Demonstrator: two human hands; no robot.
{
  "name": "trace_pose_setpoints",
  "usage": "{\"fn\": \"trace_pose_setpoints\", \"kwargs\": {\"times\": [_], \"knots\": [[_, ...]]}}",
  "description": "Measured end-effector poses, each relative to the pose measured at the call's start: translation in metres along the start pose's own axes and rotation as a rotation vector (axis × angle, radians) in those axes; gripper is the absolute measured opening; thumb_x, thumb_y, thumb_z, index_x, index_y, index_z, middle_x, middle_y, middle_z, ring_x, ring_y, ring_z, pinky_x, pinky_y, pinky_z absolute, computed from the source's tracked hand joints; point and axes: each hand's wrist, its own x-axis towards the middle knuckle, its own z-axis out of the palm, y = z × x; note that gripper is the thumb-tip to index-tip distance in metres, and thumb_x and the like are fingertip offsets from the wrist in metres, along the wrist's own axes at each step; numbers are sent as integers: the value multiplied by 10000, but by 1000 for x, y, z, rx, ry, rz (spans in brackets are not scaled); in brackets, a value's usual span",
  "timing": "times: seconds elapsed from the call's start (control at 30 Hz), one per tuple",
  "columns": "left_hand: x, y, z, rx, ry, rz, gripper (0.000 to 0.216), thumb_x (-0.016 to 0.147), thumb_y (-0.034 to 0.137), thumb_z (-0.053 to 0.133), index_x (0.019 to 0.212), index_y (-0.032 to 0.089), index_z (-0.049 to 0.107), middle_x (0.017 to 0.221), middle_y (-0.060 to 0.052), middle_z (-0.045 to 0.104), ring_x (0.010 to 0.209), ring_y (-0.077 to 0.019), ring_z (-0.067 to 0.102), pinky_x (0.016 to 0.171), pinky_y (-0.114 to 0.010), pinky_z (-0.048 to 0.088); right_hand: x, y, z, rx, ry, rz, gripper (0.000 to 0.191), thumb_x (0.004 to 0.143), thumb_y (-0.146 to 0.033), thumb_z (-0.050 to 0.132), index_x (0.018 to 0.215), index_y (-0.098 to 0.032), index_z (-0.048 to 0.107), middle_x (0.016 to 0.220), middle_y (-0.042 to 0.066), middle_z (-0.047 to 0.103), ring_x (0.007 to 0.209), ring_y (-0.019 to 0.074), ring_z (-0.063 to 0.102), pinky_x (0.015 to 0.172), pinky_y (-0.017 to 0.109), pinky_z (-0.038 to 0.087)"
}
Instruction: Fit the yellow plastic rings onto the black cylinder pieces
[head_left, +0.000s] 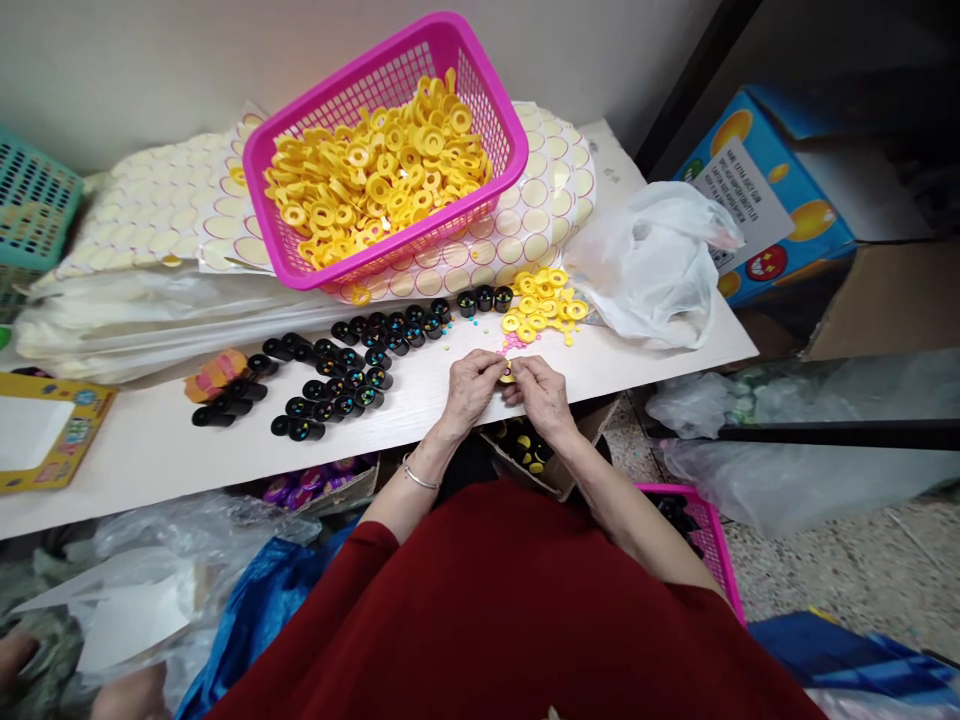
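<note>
At the table's front edge, my left hand (471, 390) and my right hand (543, 398) meet, fingers pinched from either side on a small round yellow piece (508, 372) with a dark centre. My fingers cover much of it. Just beyond lie a loose pile of yellow ring-shaped pieces (546, 300) and a scatter of tiny pink beads (516, 341). Left of my hands, many short black cylinders (367, 397) stand or lean in rows, bright coloured bits showing in several.
A pink basket (517, 150) heaped with yellow pieces sits at the back on sheets of round stickers (135, 200). A white plastic bag (652, 265) and a blue carton (757, 190) are at right. Below the edge is an open box (556, 488); a yellow card frame (82, 440) lies left.
</note>
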Motion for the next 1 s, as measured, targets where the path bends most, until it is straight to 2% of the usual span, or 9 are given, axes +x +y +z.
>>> {"fn": "trace_pose_setpoints", "kwargs": {"times": [0.1, 0.27, 0.4, 0.5, 0.67, 0.77, 0.9, 1.0], "knots": [[-1, -3, 2, -51, 15, -13, 151, 701, 299, 676, 646, 160, 697, 691, -11, 634, 684, -113, 586, 674, -243, 466, 2, 0, 5, 73, 46, 101, 378, 773, -548, 563, 814, -177, 622, 835, 16, 557, 463, 63, 527, 393, 214, 449], [-4, -6, 7, -89, 56, -93, 231, 711, 372, 673, 659, 147, 678, 677, -5, 615, 647, -100, 560, 624, -229, 452, 6, -2, 7, 94, 63, 181, 354, 746, -530, 590, 762, -177, 610, 588, -31, 520, 392, 66, 475, 322, 183, 353], [-4, -7, 13, -105, 103, -144, 207, 720, 347, 655, 649, 154, 668, 637, 2, 588, 611, -97, 539, 562, -218, 439, 12, -1, 7, 161, 48, 281, 330, 714, -509, 614, 713, -182, 568, 509, -53, 503, 351, 65, 457, 308, 175, 326], [-2, -8, 14, -79, 119, -124, 177, 715, 313, 659, 632, 157, 663, 637, 2, 584, 616, -97, 539, 549, -212, 437, 16, -1, 6, 180, 35, 316, 295, 699, -462, 627, 666, -183, 540, 452, -61, 490, 327, 67, 449, 306, 171, 319], [-1, -12, 7, -95, 23, -111, 246, 733, 386, 666, 673, 147, 673, 677, 2, 579, 512, -60, 471, 476, -206, 401, 14, -4, 6, 191, 42, 285, 298, 682, -464, 644, 671, -181, 552, 404, -66, 484, 301, 65, 414, 303, 173, 306], [-3, -15, -1, -86, -90, -23, 348, 764, 493, 627, 817, 158, 706, 821, -32, 627, 563, -65, 502, 520, -217, 427, 13, -6, 7, 208, 51, 279, 332, 654, -487, 678, 707, -172, 589, 398, -65, 488, 307, 70, 406, 301, 180, 295], [-3, -19, -7, -5, -216, 134, 535, 581, 490, 793, 1001, 175, 691, 905, -47, 630, 745, -118, 555, 640, -236, 455, 15, -10, 6, 239, 32, 274, 331, 639, -474, 704, 636, -164, 587, 417, -60, 491, 312, 58, 384, 302, 188, 277], [-3, -19, -4, 27, -204, 168, 475, 557, 467, 815, 902, 163, 698, 805, -20, 598, 692, -106, 519, 612, -231, 421, 12, -11, -2, 285, 6, 274, 389, 654, -525, 703, 617, -151, 602, 456, -41, 514, 336, 48, 382, 310, 187, 286]]}}
